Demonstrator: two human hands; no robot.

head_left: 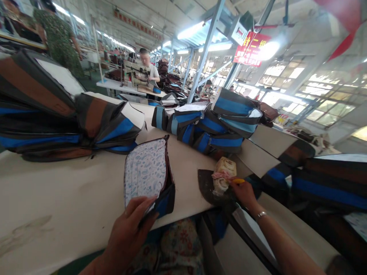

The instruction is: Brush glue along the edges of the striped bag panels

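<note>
My left hand (pixel 130 225) is closed on the near lower edge of a bag piece (pixel 146 170), thumb on one side and fingers on the other. The piece stands on the table with its white lining, printed in pale blue, facing me; its side is dark grey and blue. Over at the right, my right hand (pixel 245 194) is closed around a small tool with a yellow handle (pixel 238 181). The tool's working end is hidden. Close to that hand sits a yellowish, lumpy container-like thing (pixel 228 166) with pink strands around it, on a dark curved piece (pixel 205 185).
Grey, brown and blue bag pieces (pixel 109 122) are heaped at the left of the pale table (pixel 86 194). Another blue and grey stack (pixel 212 128) stands beyond the middle. More pieces (pixel 329 187) lie at right. Farther back, a person (pixel 150 70) sits at a sewing machine.
</note>
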